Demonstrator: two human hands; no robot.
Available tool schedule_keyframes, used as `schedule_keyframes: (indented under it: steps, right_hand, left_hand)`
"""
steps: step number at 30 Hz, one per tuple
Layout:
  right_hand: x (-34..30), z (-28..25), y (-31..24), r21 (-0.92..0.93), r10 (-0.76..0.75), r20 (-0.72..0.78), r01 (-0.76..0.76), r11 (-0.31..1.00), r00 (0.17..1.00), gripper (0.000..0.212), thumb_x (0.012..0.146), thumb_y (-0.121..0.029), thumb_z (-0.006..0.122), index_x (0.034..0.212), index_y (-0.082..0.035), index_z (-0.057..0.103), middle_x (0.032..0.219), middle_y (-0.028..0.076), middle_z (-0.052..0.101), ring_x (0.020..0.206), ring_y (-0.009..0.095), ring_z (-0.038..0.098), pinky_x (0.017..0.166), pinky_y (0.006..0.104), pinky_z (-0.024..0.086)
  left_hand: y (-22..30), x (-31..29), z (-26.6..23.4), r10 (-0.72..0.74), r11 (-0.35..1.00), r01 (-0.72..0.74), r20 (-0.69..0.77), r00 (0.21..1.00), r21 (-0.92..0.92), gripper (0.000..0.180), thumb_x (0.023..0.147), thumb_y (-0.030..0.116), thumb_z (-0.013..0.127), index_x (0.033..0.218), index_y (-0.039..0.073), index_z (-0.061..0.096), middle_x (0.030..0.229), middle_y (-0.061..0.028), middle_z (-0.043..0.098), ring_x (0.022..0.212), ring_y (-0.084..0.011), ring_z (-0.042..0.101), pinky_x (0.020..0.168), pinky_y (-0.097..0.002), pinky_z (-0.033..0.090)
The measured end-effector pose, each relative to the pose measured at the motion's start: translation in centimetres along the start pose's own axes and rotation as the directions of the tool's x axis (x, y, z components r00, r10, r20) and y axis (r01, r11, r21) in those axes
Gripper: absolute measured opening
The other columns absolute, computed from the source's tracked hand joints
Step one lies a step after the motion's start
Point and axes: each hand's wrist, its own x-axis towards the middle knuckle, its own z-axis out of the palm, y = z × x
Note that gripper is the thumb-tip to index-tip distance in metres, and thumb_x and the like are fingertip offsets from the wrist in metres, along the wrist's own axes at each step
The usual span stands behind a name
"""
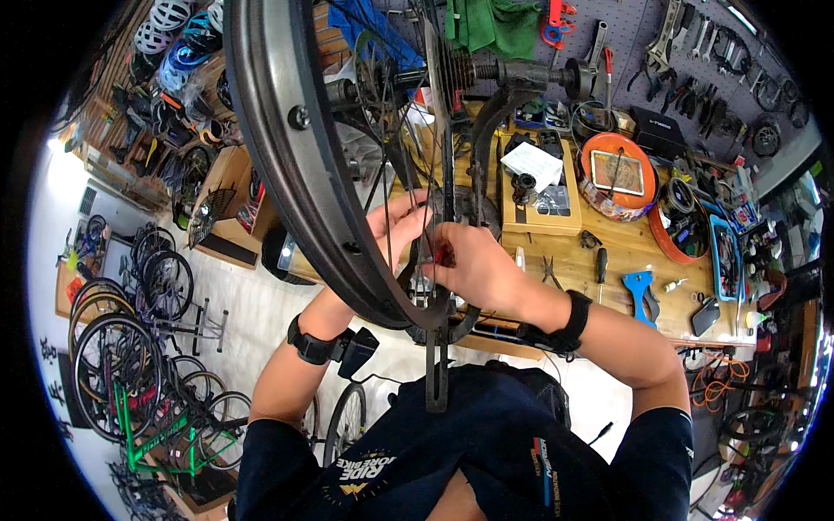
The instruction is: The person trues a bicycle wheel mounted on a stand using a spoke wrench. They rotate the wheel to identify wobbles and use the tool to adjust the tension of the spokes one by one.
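A bicycle wheel with a wide dark grey rim (276, 130) is mounted upright in a black truing stand (492, 130), over a wooden workbench. My left hand (398, 227) reaches in beside the rim, its fingers closed around the spokes; the rim and spokes partly cover it. From the right, my right hand (473, 265) is closed near the lower part of the wheel, pinching a small red tool (446, 255), perhaps a spoke wrench. The fingers hide most of that tool. Both hands are close together, low in the wheel.
On the wooden bench (556, 300) lie pliers (552, 271), a screwdriver (601, 266), a blue tool (641, 295), a cardboard box (543, 217) and an orange round tray (618, 201). Tools hang on the pegboard (621, 43). Several bicycles stand at the left, including a green frame (130, 447).
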Motion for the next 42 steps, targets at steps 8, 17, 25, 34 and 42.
schedule_keyframes:
  steps: [8,17,25,34,42]
  right_hand:
    - [-2.3,0.6,1.4,0.401,0.130,-0.067,-0.092,0.911,0.989,0.030,0.081,-0.008,0.075,0.096,0.004,0.052,0.078,0.009,0.062,0.068,0.011,0.059,0.062,0.0267,0.050]
    - [-4.1,1.5,-0.3,0.331,0.135,-0.232,-0.052,0.942,0.963,0.028,0.083,-0.010,0.074,0.093,0.004,0.053,0.075,0.010,0.064,0.066,0.012,0.059,0.061,0.0284,0.050]
    - [-5.4,2.6,-1.0,0.423,0.128,-0.399,0.058,0.904,0.908,0.025,0.082,-0.004,0.074,0.086,0.002,0.050,0.087,0.014,0.066,0.074,0.013,0.064,0.064,0.0262,0.052]
    - [-4.2,-2.8,-0.1,0.599,0.045,0.170,-0.139,0.789,0.984,0.030,0.086,0.002,0.067,0.108,0.002,0.047,0.102,0.013,0.064,0.098,0.016,0.061,0.088,0.0294,0.050]
    - [-1.0,-3.9,1.0,0.518,-0.042,0.240,-0.091,0.851,0.970,0.036,0.085,0.002,0.068,0.111,0.001,0.043,0.101,0.012,0.061,0.096,0.014,0.059,0.084,0.0270,0.050]
  left_hand:
    - [0.3,-0.1,-0.4,-0.044,0.999,0.042,0.057,0.997,0.034,0.044,0.098,0.032,0.056,0.131,0.003,0.056,0.097,-0.0001,0.062,0.092,-0.0096,0.058,0.081,-0.0234,0.044]
    - [1.2,-0.6,-0.5,-0.107,0.994,0.106,0.032,0.994,0.005,0.045,0.099,0.034,0.054,0.131,0.001,0.053,0.100,-0.0037,0.061,0.095,-0.0144,0.061,0.085,-0.0282,0.049]
    - [1.8,-1.0,-0.4,-0.092,0.991,0.098,0.064,0.994,-0.096,0.043,0.098,0.032,0.055,0.127,0.000,0.054,0.103,-0.0059,0.061,0.098,-0.0185,0.063,0.088,-0.0331,0.052]
    - [0.4,-0.5,-0.2,-0.107,0.993,0.109,0.060,0.992,-0.034,0.046,0.099,0.032,0.055,0.132,0.000,0.050,0.111,-0.0048,0.059,0.102,-0.0173,0.061,0.090,-0.0310,0.050]
    - [-0.9,0.1,-0.5,-0.106,0.992,0.108,0.031,0.994,-0.059,0.044,0.098,0.031,0.057,0.129,0.000,0.052,0.110,-0.0055,0.059,0.101,-0.0174,0.061,0.090,-0.0316,0.050]
